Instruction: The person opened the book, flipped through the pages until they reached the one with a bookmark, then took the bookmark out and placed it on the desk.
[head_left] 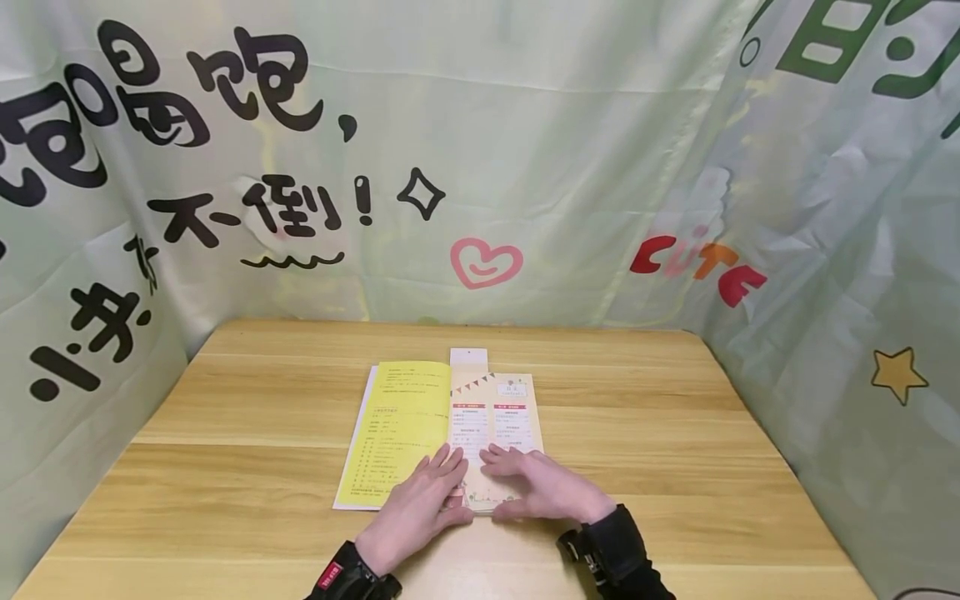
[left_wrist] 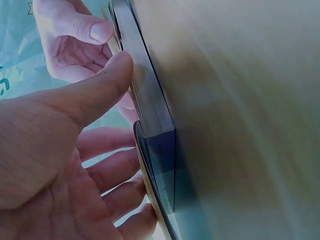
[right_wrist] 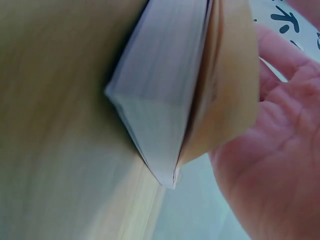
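Observation:
An open book (head_left: 512, 487) lies on the table, its left page yellow with lines of print and its right page a pale contents list with small coloured flags. Across the gutter the left hand (head_left: 422, 498) rests, fingers extended toward the top of the book. The right hand (head_left: 543, 487) lies on the lower right page, fingers pointing left, with its thumb near the bottom edge. In the left wrist view, the thumb touches the edge of the thick page block (left_wrist: 145, 80). Some upper pages (right_wrist: 227, 85) stand slightly apart from the block in the right wrist view.
A pale strip (head_left: 468, 357) sticks out above the top edge of the book. The wooden table (head_left: 637, 400) extends around it. Behind and beside the table hangs a light green cloth (head_left: 562, 167) with printed characters, a pink heart and a star.

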